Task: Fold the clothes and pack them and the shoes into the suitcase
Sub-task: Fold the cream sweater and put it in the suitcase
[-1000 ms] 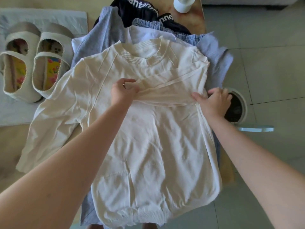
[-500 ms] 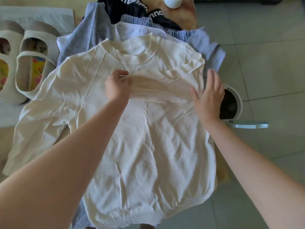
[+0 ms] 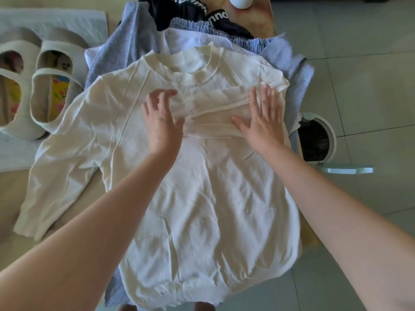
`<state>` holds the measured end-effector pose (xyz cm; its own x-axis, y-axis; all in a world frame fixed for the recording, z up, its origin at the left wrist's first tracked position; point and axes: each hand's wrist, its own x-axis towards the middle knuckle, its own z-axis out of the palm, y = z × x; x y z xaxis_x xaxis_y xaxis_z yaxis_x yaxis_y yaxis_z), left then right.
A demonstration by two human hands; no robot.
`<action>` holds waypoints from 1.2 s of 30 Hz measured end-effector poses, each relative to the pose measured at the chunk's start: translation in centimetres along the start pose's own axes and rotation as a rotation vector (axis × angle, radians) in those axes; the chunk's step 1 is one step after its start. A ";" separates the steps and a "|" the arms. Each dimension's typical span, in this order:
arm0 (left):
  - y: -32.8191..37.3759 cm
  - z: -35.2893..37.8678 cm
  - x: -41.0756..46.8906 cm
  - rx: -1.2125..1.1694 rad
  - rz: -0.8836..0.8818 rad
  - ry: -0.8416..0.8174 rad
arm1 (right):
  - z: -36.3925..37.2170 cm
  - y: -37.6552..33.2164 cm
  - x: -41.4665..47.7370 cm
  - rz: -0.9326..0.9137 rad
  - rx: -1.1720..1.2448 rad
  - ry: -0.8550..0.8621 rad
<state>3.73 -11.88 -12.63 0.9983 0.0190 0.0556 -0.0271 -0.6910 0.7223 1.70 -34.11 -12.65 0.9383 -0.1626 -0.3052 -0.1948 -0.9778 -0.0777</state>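
Pressing the wrinkled, apparently knitted sweater (image 3: 213, 198): left hand (image 3: 162, 123), right hand (image 3: 262, 118).

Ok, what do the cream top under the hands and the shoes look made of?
Cream top: thin soft knit, probably cotton, matte; ribbed collar and hem, fine creases. Shoes: off-white fabric, likely canvas, matte; scalloped trim, printed insoles.

left grip (image 3: 162, 122) splayed, right grip (image 3: 262, 118) flat

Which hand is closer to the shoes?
Left. The left hand rests on the sweater, toward the shoes; the right hand presses the folded sleeve, farther off.
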 end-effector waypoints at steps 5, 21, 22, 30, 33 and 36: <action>-1.0 0.6 -2.0 0.269 0.343 -0.339 | 0.9 -1.6 -1.5 -0.110 -0.002 -0.020; -6.1 -11.1 -3.1 0.184 -0.018 -0.016 | 0.5 -13.2 -6.8 -0.288 0.275 -0.072; -6.9 -12.5 -3.6 0.185 -0.083 0.031 | 0.7 -14.7 -7.3 -0.307 0.297 -0.080; -14.2 -19.8 -7.6 0.084 -0.704 -0.029 | 2.1 -22.8 -11.1 -0.387 0.443 -0.044; -15.6 -20.7 -8.3 0.082 -0.719 -0.115 | 3.0 -24.1 -12.5 -0.403 0.483 -0.024; -15.9 -21.8 -8.3 0.106 -0.727 -0.207 | 4.0 -25.1 -13.9 -0.432 0.492 0.016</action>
<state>-5.28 14.66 -9.57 0.7524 0.3674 -0.5467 0.6358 -0.6219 0.4571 -7.62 -6.81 -10.22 0.9649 0.2251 -0.1352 0.0958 -0.7813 -0.6168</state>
